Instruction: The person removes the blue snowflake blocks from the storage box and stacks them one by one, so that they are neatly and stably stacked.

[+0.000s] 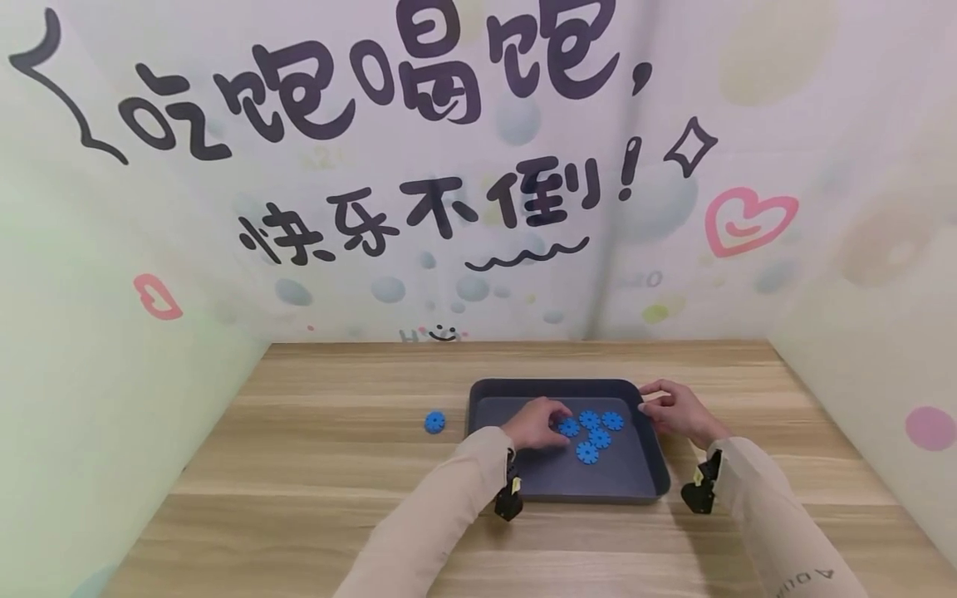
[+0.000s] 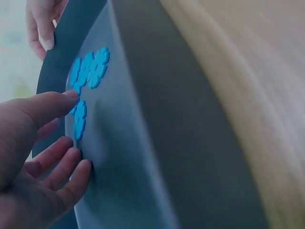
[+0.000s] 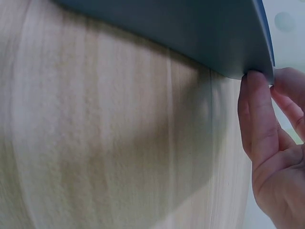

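Blue discs (image 1: 587, 453) in tray (image 1: 546, 479), just R of wide-set L fingers (image 2: 80, 179); can't tell if touching nearest disc (image 1: 568, 427). Pinching tray rim w/ R fingers (image 3: 261, 105). Lone disc (image 1: 434, 422) on surface (image 1: 314, 465), L of L fingers. Prob. mid-arranging; next, need pinch w/o nudging others.

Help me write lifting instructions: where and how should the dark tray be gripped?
Probably pinch the dark tray by its two short side walls, from left and right: their raised rims offer edges, and opposite grips should keep the blue discs level.
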The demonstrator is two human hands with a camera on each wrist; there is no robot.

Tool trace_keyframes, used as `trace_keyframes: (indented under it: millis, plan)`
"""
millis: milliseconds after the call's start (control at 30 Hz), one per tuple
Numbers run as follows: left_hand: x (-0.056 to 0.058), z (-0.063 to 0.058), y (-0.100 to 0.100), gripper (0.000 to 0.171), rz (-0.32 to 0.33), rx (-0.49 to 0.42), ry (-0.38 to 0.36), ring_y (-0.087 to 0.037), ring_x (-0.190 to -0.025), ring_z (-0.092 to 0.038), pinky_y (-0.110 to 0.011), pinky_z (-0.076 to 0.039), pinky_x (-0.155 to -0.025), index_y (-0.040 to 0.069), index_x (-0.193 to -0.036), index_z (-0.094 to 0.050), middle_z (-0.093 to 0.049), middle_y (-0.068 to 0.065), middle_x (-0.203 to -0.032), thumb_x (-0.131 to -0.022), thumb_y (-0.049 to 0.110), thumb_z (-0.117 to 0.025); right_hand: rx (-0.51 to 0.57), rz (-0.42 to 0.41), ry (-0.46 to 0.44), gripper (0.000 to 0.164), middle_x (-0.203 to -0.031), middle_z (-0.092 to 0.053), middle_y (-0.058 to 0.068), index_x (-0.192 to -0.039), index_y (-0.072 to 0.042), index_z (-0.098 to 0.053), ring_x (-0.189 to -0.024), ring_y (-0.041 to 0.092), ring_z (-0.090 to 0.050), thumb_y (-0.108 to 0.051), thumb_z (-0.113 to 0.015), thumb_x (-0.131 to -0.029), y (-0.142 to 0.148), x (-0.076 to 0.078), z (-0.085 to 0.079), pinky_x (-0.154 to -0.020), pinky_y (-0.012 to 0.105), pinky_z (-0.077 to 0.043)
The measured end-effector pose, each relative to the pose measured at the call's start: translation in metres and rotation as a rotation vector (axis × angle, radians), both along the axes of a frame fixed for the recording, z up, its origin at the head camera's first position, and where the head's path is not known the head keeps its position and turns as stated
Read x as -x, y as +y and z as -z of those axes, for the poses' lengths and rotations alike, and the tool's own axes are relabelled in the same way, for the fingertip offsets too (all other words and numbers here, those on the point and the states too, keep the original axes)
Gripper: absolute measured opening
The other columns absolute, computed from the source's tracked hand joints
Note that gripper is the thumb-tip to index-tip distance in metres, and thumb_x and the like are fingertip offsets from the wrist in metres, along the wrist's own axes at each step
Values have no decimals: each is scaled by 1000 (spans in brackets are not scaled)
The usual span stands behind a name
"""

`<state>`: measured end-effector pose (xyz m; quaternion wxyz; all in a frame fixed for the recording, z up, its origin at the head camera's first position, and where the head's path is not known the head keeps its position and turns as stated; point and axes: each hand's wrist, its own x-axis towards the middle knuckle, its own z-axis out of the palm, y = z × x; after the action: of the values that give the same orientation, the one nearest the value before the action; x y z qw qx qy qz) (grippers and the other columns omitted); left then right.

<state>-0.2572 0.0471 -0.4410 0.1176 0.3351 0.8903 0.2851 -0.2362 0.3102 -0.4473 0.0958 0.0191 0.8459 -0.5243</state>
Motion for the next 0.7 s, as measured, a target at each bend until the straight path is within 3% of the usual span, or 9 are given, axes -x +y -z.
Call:
trace_keyframes:
  millis: [233, 500, 700]
  plan:
    - [9, 7, 6, 40, -19, -16, -65, -17, -94, -55, -20, -43, -79, 2, -109, -59, -58, -9, -105, -73, 12, -72, 11, -1, -4, 35, -91, -60, 15, -116, 7, -43, -76, 18, -57, -7, -55, -87, 0, -1, -2, -68, 35, -51]
    - [11, 11, 4, 46, 0, 65, -44, -13, -87, -48, -20, -40, -78, 8, -116, -57, -49, -6, -103, -74, 19, -72, -4, -4, -9, 34, -93, -59, 16, -116, 6, -43, -78, 19, -58, -7, -54, -88, -1, -3, -4, -69, 36, -51]
    - [11, 12, 6, 41, -8, 94, -23, -14, -92, -45, -22, -38, -82, 12, -115, -59, -48, -5, -105, -76, 22, -69, -2, -6, -12, 35, -93, -60, 16, -117, 6, -42, -77, 18, -58, -9, -54, -88, -1, 0, -2, -68, 36, -51]
